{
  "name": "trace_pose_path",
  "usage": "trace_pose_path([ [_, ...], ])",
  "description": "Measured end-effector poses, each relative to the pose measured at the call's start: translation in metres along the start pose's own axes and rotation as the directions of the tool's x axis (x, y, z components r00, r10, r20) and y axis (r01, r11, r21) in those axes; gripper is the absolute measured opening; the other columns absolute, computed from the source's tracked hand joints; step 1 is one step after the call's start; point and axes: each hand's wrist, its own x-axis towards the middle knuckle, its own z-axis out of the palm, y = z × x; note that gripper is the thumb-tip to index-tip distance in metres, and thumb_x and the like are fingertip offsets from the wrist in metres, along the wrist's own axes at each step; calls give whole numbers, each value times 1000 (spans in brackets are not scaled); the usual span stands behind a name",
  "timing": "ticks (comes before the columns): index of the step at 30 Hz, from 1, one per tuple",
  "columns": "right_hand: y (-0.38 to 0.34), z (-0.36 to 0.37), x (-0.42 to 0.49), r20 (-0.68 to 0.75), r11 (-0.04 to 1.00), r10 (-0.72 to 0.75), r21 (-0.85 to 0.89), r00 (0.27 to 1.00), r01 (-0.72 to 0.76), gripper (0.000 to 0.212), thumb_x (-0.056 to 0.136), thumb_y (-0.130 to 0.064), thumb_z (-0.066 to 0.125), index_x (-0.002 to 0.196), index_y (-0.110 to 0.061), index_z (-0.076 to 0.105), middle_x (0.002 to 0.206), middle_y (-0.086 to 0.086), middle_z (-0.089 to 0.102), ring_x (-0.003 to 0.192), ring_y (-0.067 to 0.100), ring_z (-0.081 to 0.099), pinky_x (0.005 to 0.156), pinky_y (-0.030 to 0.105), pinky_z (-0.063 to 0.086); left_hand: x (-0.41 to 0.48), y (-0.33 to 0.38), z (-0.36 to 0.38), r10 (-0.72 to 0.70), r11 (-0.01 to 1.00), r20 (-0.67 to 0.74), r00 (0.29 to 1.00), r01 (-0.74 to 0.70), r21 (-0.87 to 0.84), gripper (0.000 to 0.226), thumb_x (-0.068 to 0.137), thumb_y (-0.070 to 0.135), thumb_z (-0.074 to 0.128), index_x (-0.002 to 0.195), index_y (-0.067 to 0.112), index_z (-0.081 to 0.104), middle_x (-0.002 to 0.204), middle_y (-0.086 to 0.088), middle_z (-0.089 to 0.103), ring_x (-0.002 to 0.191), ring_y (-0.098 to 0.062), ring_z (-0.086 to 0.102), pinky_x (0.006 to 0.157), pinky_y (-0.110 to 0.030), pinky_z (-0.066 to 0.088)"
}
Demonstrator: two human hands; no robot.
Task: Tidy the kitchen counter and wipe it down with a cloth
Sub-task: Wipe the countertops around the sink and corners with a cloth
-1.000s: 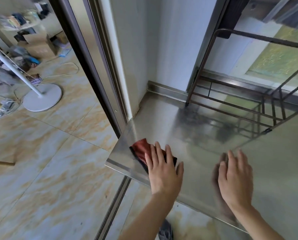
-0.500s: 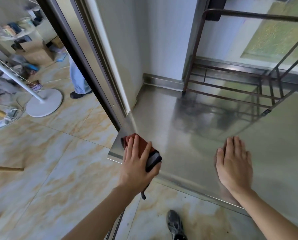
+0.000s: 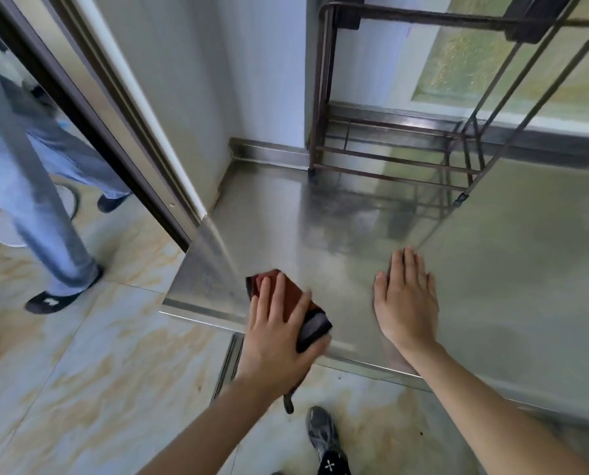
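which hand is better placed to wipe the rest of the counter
Left. The left hand presses the cloth at the front edge of the counter; the right hand lies flat on it, holding nothing.

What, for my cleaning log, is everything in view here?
counter: one, silver steel, centre and right
cloth: one, red and dark grey, counter's front edge, left end
wire rack: one, dark brown, back of counter
window: one, greenish frosted, behind rack
floor: one, beige marbled tile, left and below
another person's legs: two, blue jeans, far left
shoe: one, grey, bottom
left hand: one, presses the cloth
right hand: one, flat on counter
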Motion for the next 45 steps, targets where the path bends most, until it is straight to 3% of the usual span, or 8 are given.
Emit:
trace_pose_path([
  [5,4,-1,0,10,1000,-10,10,1000,10,73,87,-45,4,144,-6,28,154,12,21,142,26,18,113,44,17,-7,-11,5,140,990,22,990,-140,0,66,84,72,29,139,35,35,152,-12,20,140,-37,11,107,-60,23],
  [12,1,0,2,4,1000,-1,19,1000,1,74,86,-44,3,144,-7,29,154,11,21,142,27,18,113,44,16,31,-75,-26,-380,925,-52,924,378,-37,77,74,74,20,140,36,32,155,-14,8,141,-35,-5,115,-49,-2],
  [19,3,-4,4,55,997,-14,71,998,10,55,98,-35,22,146,-10,24,156,8,14,144,23,9,115,41,8,-13,47,15,45,999,27,999,-45,9,67,85,71,24,137,33,39,151,-16,23,140,-35,7,111,-53,6],
  [25,41,-27,-20,-17,974,-184,131,983,184,51,95,-35,24,137,-12,42,152,5,29,141,26,22,112,47,16,-11,-42,-14,-270,963,11,963,270,26,84,72,79,18,143,34,27,156,-6,9,142,-28,-2,113,-45,5],
  [28,94,-37,-36,-46,998,48,40,998,-47,59,91,-40,19,138,-10,39,151,9,30,140,29,25,110,49,18,-8,-73,-28,-386,922,24,922,386,-12,88,69,78,19,142,30,30,156,-10,8,142,-31,-1,114,-51,8],
  [32,137,-41,-37,-5,938,348,7,938,-348,70,88,-44,15,142,-3,29,153,15,23,142,30,16,113,47,11,8,-28,-17,-298,954,22,954,299,-17,83,73,70,24,140,23,37,153,-20,14,140,-39,4,113,-52,8],
  [41,142,-38,-38,16,953,302,20,953,-302,71,90,-45,7,146,-3,19,155,11,18,144,26,11,115,40,10,31,153,41,216,975,192,957,-222,9,84,78,72,35,141,16,34,148,-17,29,137,-39,24,107,-53,28],
  [45,142,-35,-38,20,953,299,37,954,-300,71,90,-44,7,144,-2,23,154,13,21,143,27,15,114,42,14,56,76,20,-55,998,63,996,56,-14,108,69,77,30,145,1,13,154,-16,10,142,-31,3,116,-45,9],
])
